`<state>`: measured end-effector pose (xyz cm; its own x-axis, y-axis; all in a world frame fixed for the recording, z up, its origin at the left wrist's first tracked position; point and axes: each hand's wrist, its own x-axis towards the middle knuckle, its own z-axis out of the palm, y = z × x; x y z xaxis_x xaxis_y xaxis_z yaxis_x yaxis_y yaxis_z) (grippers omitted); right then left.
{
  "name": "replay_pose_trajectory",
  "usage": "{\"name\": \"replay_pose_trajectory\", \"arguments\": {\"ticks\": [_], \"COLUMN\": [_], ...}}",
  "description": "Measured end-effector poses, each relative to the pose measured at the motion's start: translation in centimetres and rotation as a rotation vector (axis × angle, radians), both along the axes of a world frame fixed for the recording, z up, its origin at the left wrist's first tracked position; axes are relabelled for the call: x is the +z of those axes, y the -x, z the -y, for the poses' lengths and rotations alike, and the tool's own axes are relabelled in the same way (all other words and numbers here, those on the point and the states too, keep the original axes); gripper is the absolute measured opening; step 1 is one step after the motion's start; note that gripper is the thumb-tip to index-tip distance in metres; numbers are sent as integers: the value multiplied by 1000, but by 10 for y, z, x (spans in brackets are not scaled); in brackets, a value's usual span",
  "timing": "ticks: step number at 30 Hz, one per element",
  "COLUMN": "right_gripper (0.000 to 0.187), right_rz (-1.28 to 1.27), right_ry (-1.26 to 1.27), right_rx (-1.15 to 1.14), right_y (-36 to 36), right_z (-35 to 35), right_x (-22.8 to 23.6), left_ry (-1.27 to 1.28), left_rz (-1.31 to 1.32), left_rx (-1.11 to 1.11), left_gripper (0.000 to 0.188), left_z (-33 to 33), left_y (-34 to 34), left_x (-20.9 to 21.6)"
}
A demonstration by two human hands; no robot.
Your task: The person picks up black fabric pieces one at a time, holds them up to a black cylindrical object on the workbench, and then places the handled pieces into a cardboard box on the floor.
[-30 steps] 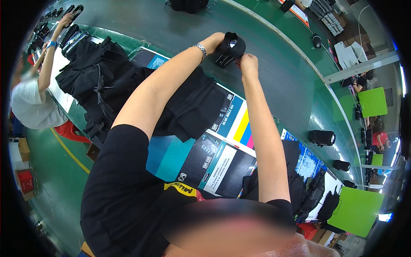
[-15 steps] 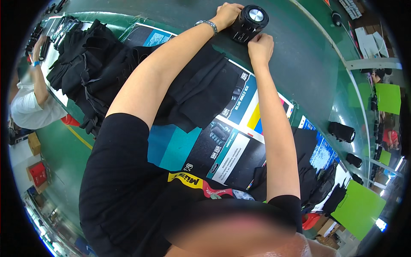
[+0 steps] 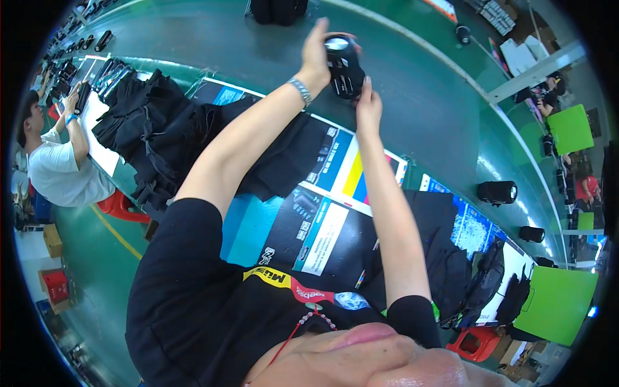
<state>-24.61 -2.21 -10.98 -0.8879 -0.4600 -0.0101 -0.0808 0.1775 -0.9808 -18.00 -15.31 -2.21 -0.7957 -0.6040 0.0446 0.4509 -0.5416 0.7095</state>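
Note:
A black cylindrical portable speaker (image 3: 346, 74) is held over the far side of the green work surface, tilted, with its round silvery end facing up. My left hand (image 3: 314, 59) grips its left side near the top. My right hand (image 3: 369, 106) holds the lower right side, with thumb and fingers at its edge. Between my arms and to the left lie black cloth pouches (image 3: 151, 122), heaped and overlapping. Some flat black cloth pieces (image 3: 284, 161) rest under my left forearm on printed sheets (image 3: 322, 238).
Farther right on the green surface (image 3: 438, 122) lie two more black speakers (image 3: 496, 192) (image 3: 532, 233). A black object (image 3: 278, 11) stands at the far edge. On the left a co-worker (image 3: 61, 164) in white handles a black cylinder. Black bags (image 3: 483, 284) lie at the right.
The speaker has come off the surface or tipped, and moved left and nearer in both hands. My view has shifted, so a black object now shows at the far edge.

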Motion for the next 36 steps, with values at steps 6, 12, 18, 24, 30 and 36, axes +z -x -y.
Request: {"name": "replay_pose_trajectory", "arguments": {"ticks": [6, 12, 18, 24, 30, 36], "right_gripper": [43, 69, 70, 68, 85, 87], "right_rz": [421, -635, -606, -536, -310, -268], "right_ry": [831, 138, 23, 10, -14, 15], "right_rx": [229, -32, -49, -26, -80, -51], "right_y": [-43, -5, 9, 20, 31, 39], "right_z": [-35, -66, -64, -67, -71, -81], "right_x": [73, 90, 63, 66, 72, 70], "left_ry": [-145, 538, 1152, 1172, 1768, 1974], "left_rz": [-139, 290, 212, 467, 326, 171], "left_rx": [-147, 124, 48, -184, 124, 326], "left_gripper": [58, 51, 44, 39, 18, 15], "left_z": [-27, -35, -52, -42, -50, -66], "left_y": [-22, -26, 14, 50, 66, 69], "left_x": [-8, 12, 24, 27, 43, 49]}}
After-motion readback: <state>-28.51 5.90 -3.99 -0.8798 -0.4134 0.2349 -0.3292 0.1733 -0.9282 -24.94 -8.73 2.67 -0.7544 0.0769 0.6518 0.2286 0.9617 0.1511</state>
